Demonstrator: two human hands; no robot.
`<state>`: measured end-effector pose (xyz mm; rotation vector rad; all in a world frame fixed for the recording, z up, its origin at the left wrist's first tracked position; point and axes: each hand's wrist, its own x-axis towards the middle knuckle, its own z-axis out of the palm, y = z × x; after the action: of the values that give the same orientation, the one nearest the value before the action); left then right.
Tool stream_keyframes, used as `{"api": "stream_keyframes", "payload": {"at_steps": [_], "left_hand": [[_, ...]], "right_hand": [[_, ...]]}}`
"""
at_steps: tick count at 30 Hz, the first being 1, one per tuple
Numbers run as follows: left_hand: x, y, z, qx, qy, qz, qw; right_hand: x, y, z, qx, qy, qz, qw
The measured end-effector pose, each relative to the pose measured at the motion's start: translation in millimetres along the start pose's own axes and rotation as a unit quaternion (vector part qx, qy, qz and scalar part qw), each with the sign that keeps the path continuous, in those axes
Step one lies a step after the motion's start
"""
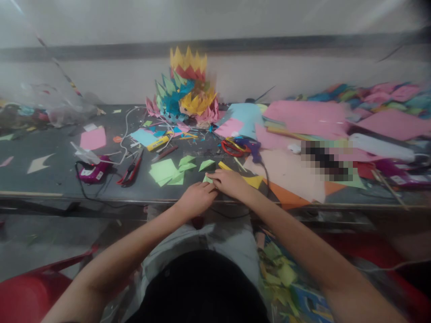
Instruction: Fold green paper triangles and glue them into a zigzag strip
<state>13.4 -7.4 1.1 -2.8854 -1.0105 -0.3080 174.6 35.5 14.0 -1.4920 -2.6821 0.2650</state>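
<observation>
My left hand and my right hand meet at the front edge of the dark table. Between their fingertips, pressed on the tabletop, is a small light green paper piece, mostly covered by the fingers. The fingers of both hands are bent and close together. Just left of them lies a loose stack of green paper squares. Folded green triangles rest beyond my hands. Close to my right hand, yellow paper lies on the table.
Folded paper crowns stand at the back. Pliers with red handles, a yellow cutter and a purple device lie to the left. Red-handled scissors, a blue glue gun and large pink sheets are rightward.
</observation>
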Motion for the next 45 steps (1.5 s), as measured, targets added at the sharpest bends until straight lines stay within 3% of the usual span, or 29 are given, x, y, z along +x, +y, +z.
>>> {"api": "stream_keyframes", "payload": {"at_steps": [4,8,12,18,32,37,41,45], "left_hand": [[-13,16,8.1,-0.067,0.045,-0.068,0.994],[-20,22,16.0,-0.089,0.065,-0.09,0.99],[-21,25,17.3,-0.106,0.071,-0.098,0.987],[-19,30,17.0,-0.126,0.088,-0.13,0.979],[-15,42,25.7,-0.114,0.107,-0.175,0.972],[-14,45,30.7,-0.101,0.116,-0.186,0.971],[-13,47,31.8,-0.082,0.116,-0.19,0.971],[-15,46,30.8,-0.085,0.127,-0.179,0.972]], "right_hand": [[2,9,-1,0.048,0.007,-0.025,0.999],[-9,34,-6,0.151,0.034,-0.123,0.98],[-25,56,-4,0.172,0.039,-0.185,0.967],[-24,55,9,0.132,0.067,-0.179,0.973],[-16,31,3,0.139,0.081,-0.138,0.977],[-21,34,16,0.096,0.146,-0.123,0.977],[-30,32,22,0.025,0.158,-0.135,0.978],[-34,23,26,0.038,0.182,-0.105,0.977]]}}
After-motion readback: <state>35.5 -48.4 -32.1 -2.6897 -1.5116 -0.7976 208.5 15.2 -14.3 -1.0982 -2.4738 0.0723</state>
